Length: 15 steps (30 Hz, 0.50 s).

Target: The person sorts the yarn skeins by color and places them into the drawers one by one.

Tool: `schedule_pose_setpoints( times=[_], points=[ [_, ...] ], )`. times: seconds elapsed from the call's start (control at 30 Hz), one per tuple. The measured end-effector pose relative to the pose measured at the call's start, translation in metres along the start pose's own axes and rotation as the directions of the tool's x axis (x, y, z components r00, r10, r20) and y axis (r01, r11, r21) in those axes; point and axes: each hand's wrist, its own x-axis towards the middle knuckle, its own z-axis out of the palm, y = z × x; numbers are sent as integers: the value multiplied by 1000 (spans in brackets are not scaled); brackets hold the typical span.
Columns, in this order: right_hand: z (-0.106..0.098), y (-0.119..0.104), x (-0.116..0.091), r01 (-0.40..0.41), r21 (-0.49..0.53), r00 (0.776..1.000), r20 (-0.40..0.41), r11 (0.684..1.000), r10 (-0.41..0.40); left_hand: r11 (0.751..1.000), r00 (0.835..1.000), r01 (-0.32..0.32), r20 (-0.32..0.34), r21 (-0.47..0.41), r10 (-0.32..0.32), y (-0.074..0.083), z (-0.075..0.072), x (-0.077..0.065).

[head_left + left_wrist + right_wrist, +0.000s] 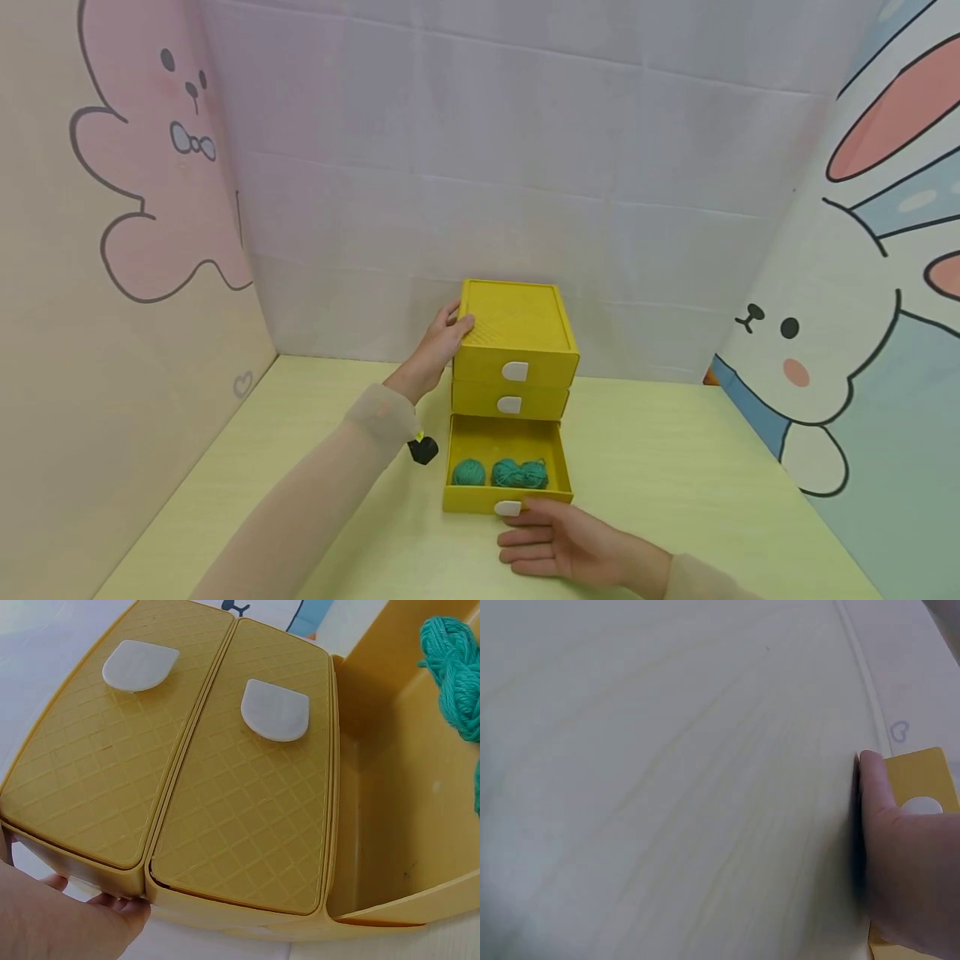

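A yellow drawer cabinet (517, 321) stands in the middle of the table with its bottom drawer (457, 500) pulled out. Inside the drawer lie a round ball of green yarn (468, 472) and a twisted skein of green yarn (520, 474). My left hand (435, 350) holds the cabinet's upper left side, thumb over the top edge and fingers along the side wall. At the drawer's front, beside its white tab (507, 507), is my right hand (570, 542), its fingers extended and spread. Both upper drawers are closed, each with a white tab (275, 710).
A small black object (423, 450) sits on the table left of the drawer. A white cloth backdrop (525, 167) rises behind the cabinet. Printed cartoon panels (810, 350) flank the pale table (675, 467) on both sides.
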Motion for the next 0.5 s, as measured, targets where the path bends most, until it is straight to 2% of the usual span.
schedule_pose_setpoints(
  times=[0.13, 0.5],
  points=[
    [3, 3, 5, 11, 19, 1000, -7, 1000, -10, 1000, 1000, 5, -5, 5, -5, 0, 0, 0],
    [9, 5, 15, 14, 49, 995, -96, 999, -9, 1000, 1000, 9, -15, 6, -9, 0, 0, 1]
  ],
)
